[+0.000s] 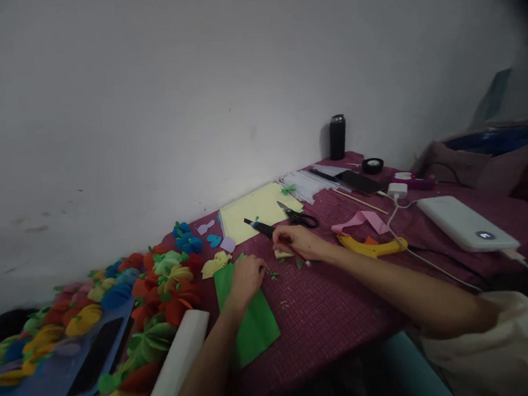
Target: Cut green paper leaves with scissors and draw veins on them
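My left hand rests on a green sheet, its fingers curled together. What they pinch, if anything, is too small to make out. Small green scraps lie just right of its fingertips. Closed around a thin dark stick with a pale tip, my right hand hovers over or rests on the cloth; the stick's exact kind is unclear. A dark pen-like tool lies beyond its fingers, and black-handled scissors lie behind it. Part of a small yellowish pad shows beneath the right hand.
Pale yellow sheets lie by the wall. Colourful paper or felt flowers crowd the left, near a white roll. At right are a yellow curved piece, pink ribbon, a phone, a cabled power bank and a black can.
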A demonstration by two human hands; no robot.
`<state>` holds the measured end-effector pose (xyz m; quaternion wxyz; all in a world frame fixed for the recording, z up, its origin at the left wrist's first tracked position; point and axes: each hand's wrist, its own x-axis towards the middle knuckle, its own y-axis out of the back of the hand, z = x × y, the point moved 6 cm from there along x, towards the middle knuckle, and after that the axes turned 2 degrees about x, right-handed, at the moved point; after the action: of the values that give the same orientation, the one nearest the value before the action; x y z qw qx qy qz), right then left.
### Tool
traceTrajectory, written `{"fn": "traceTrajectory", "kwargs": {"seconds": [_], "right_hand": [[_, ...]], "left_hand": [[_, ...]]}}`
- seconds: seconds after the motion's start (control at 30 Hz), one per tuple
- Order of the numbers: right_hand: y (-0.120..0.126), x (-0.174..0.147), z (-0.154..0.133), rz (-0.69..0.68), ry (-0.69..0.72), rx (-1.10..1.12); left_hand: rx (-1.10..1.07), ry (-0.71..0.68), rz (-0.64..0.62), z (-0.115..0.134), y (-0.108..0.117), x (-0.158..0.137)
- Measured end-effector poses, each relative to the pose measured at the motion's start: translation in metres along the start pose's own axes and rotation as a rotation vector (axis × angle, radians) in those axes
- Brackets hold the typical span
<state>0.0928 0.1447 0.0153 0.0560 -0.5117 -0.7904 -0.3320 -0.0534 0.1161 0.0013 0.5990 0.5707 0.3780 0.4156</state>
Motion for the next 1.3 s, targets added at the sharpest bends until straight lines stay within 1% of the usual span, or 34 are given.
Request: {"fn": "traceTrajectory", "kwargs": {"seconds": [0.1,0.17,0.3,0.47,0.67,0.8,0.93,1.07,1.17,1.3], "right_hand": [[0.02,-0.003,0.003,0.093,-0.005,0.031],[0.028,-0.006,0.005,0.13,-0.013,0.034],[0.031,-0.011,0.005,0.149,-0.017,0.006],[0.033,-0.014,0.002,0.131,-0.01,-0.039],[0.041,-0.014,0.0,0.126,-0.017,-0.097],[0.042,-0.013,0.0,0.129,-0.004,-0.125],[0.041,-0.011,0.004,0.136,0.006,-0.143],[0.04,-0.01,0.011,0.134,0.003,-0.162],[0.04,-0.01,0.013,0.134,-0.005,-0.181],[0.04,-0.011,0.013,0.133,-0.014,-0.196]], "left_hand": [[-0.008,-0.068,-0.034,0.009,-0.002,-0.002],[-0.009,-0.108,-0.06,0.014,-0.001,-0.003],[0.006,-0.168,-0.122,0.022,-0.001,-0.002],[0.001,-0.186,-0.148,0.024,-0.003,0.005],[-0.042,-0.164,-0.192,0.021,-0.005,0.012],[-0.075,-0.121,-0.211,0.018,-0.001,0.012],[-0.107,-0.018,-0.142,0.015,0.006,0.014],[-0.113,0.052,-0.09,0.022,0.0,0.021],[-0.103,0.079,-0.067,0.028,-0.008,0.025],[-0.086,0.066,-0.067,0.034,-0.012,0.028]]}}
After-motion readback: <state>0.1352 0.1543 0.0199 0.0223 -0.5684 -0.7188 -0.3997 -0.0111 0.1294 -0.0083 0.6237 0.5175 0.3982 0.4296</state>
